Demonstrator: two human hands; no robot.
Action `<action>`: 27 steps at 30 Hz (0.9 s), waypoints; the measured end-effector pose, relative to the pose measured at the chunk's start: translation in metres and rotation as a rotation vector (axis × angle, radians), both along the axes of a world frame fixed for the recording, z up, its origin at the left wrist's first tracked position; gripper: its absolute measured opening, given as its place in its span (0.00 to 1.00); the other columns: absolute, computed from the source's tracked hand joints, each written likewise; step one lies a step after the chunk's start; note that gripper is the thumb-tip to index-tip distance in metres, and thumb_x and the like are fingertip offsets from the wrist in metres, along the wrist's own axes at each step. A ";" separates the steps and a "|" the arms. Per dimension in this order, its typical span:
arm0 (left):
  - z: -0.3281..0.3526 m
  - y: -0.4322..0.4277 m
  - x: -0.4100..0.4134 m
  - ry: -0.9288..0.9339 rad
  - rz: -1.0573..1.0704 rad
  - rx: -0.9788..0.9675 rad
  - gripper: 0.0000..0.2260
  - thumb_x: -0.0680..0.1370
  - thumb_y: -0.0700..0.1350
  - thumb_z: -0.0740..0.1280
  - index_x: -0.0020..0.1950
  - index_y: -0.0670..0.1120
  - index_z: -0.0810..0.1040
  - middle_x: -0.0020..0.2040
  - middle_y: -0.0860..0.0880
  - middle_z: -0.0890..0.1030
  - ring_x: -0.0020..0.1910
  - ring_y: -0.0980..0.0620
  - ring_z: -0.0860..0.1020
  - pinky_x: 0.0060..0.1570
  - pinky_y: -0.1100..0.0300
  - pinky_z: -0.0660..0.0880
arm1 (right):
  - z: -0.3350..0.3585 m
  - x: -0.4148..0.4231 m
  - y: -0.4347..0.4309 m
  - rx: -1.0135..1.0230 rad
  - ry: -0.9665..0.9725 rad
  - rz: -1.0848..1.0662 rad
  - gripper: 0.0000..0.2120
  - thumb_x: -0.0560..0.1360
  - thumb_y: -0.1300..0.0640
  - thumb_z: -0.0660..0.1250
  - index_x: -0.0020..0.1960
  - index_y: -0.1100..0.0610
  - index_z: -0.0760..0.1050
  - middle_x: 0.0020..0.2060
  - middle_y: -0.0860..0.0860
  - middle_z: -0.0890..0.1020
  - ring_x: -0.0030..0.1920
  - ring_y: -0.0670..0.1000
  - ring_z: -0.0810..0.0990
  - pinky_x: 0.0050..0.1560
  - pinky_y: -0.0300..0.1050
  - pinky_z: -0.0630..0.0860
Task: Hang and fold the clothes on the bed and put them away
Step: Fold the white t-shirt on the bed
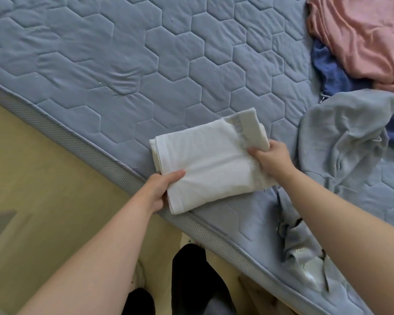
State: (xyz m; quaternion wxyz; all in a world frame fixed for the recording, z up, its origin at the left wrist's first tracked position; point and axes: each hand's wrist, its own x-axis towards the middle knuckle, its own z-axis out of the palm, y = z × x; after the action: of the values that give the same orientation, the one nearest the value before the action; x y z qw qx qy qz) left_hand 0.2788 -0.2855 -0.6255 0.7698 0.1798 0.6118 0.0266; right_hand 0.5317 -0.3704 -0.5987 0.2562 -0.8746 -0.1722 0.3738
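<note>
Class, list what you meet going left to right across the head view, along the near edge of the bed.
In order: left hand → folded white cloth → right hand → grey garment.

A home bedroom: quilted blue mattress (pixel 127 64) strewn with loose clothes (pixel 362 37).

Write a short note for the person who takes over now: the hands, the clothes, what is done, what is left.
Left hand pinches the white cloth at its near-left corner; right hand holds its right end.
The cloth is folded, at the near edge of the bed.
Unfolded on the bed, to the right: pink garment, blue garment, grey garment, grey piece beside the right arm.
Done: white cloth folded.
Left: put it away, then probably fold or hang the rest.
</note>
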 end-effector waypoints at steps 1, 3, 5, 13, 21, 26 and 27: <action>0.000 -0.011 -0.002 -0.039 0.009 -0.057 0.10 0.76 0.40 0.69 0.57 0.41 0.77 0.50 0.45 0.83 0.47 0.48 0.81 0.42 0.54 0.79 | -0.001 0.001 -0.005 0.017 -0.148 -0.004 0.07 0.74 0.58 0.69 0.51 0.56 0.77 0.42 0.50 0.79 0.42 0.48 0.77 0.39 0.38 0.72; 0.010 -0.038 0.000 -0.035 -0.197 -0.182 0.09 0.80 0.46 0.64 0.57 0.43 0.76 0.52 0.44 0.82 0.48 0.47 0.81 0.48 0.52 0.79 | -0.008 -0.001 -0.023 0.018 -0.321 -0.126 0.14 0.74 0.56 0.68 0.58 0.58 0.75 0.51 0.53 0.78 0.51 0.52 0.76 0.51 0.43 0.73; 0.016 -0.054 0.001 0.148 -0.808 -0.027 0.16 0.81 0.54 0.59 0.52 0.43 0.78 0.46 0.44 0.83 0.41 0.48 0.81 0.43 0.57 0.77 | -0.021 -0.014 -0.048 -0.029 -0.323 -0.273 0.19 0.73 0.56 0.68 0.61 0.61 0.73 0.56 0.58 0.76 0.56 0.56 0.75 0.60 0.48 0.71; 0.005 -0.008 0.035 0.591 -1.042 1.395 0.17 0.74 0.46 0.67 0.62 0.43 0.73 0.60 0.43 0.74 0.60 0.40 0.71 0.55 0.47 0.69 | -0.038 -0.090 -0.079 -0.038 0.481 -0.680 0.20 0.70 0.40 0.71 0.45 0.56 0.73 0.39 0.52 0.78 0.38 0.50 0.77 0.37 0.44 0.71; 0.000 0.044 0.066 0.303 -0.983 0.363 0.26 0.68 0.56 0.74 0.58 0.41 0.76 0.52 0.47 0.81 0.51 0.46 0.80 0.54 0.53 0.76 | -0.011 -0.107 -0.062 0.176 0.904 -0.831 0.14 0.73 0.66 0.69 0.58 0.63 0.75 0.48 0.54 0.83 0.45 0.53 0.82 0.36 0.45 0.79; 0.053 0.045 0.079 0.133 -0.801 -0.122 0.14 0.74 0.47 0.71 0.56 0.42 0.79 0.42 0.44 0.85 0.39 0.46 0.84 0.42 0.53 0.81 | 0.053 -0.074 -0.068 0.121 0.814 -0.824 0.18 0.73 0.64 0.69 0.62 0.65 0.73 0.53 0.58 0.82 0.50 0.58 0.82 0.53 0.53 0.79; 0.068 0.047 0.085 0.112 -0.807 -0.147 0.12 0.75 0.46 0.70 0.55 0.42 0.79 0.41 0.44 0.85 0.36 0.47 0.84 0.38 0.54 0.81 | 0.069 -0.069 -0.067 0.126 0.812 -0.840 0.17 0.74 0.64 0.68 0.62 0.64 0.73 0.53 0.59 0.82 0.48 0.57 0.82 0.50 0.52 0.79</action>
State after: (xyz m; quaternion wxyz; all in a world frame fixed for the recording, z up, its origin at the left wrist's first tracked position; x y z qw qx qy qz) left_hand 0.3636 -0.2383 -0.5578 0.6949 0.3510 0.5333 -0.3309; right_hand 0.4631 -0.4376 -0.5298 0.4794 -0.6379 0.2789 0.5343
